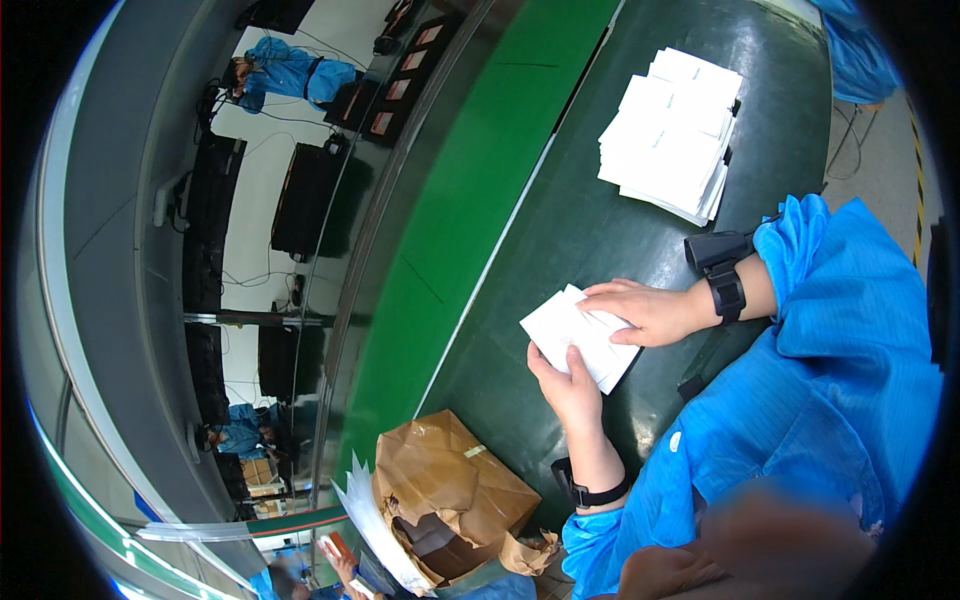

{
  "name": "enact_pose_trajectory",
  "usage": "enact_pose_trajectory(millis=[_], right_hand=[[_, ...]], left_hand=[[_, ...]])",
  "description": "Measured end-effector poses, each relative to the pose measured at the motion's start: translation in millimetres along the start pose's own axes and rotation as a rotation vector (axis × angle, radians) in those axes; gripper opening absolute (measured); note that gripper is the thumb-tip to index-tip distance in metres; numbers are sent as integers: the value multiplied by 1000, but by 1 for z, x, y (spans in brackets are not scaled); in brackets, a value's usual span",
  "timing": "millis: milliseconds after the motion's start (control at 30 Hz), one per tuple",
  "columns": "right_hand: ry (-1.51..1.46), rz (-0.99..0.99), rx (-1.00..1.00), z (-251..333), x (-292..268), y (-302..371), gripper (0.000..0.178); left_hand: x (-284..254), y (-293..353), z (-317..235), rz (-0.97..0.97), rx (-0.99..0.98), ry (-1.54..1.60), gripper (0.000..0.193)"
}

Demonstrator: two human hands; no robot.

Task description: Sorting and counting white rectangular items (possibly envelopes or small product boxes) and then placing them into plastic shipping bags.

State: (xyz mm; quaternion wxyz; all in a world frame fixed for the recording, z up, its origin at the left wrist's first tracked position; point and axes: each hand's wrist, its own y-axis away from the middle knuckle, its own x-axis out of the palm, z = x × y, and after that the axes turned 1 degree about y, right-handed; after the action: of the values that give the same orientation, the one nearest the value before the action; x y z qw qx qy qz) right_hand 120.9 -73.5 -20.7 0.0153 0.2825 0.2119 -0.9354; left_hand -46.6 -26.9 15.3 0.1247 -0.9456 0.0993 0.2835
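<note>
A small stack of white paper leaflets (578, 335), slightly fanned, is between my two hands above the dark green worktop (500, 375). My left hand (568, 385) grips its near left edge, thumb on top and fingers at the side and partly hidden. From the right, my right hand (645, 312) holds the same leaflets, fingers stretched over the upper edge and thumb lower on the sheet. Farther up the worktop lies a thick, uneven pile of white leaflets (668, 135), apart from both hands. Both wrists wear black straps, the right one with a black device.
A torn brown paper bag (455, 480) stands at the lower left, with white sheets (375, 520) beside it. A bright green belt (460, 230) runs along the worktop's left side. Other people in blue (290, 75) work beyond; another person's hand (340, 565) shows at the bottom.
</note>
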Motion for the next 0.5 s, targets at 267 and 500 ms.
enact_pose_trajectory(millis=[267,500], right_hand=[[-503,-187,23,6,-19,-9,49],[-961,-14,255,11,-13,-8,38]], left_hand=[[-19,-7,21,460,-376,1702,36],[16,11,-19,857,-694,1774,47]])
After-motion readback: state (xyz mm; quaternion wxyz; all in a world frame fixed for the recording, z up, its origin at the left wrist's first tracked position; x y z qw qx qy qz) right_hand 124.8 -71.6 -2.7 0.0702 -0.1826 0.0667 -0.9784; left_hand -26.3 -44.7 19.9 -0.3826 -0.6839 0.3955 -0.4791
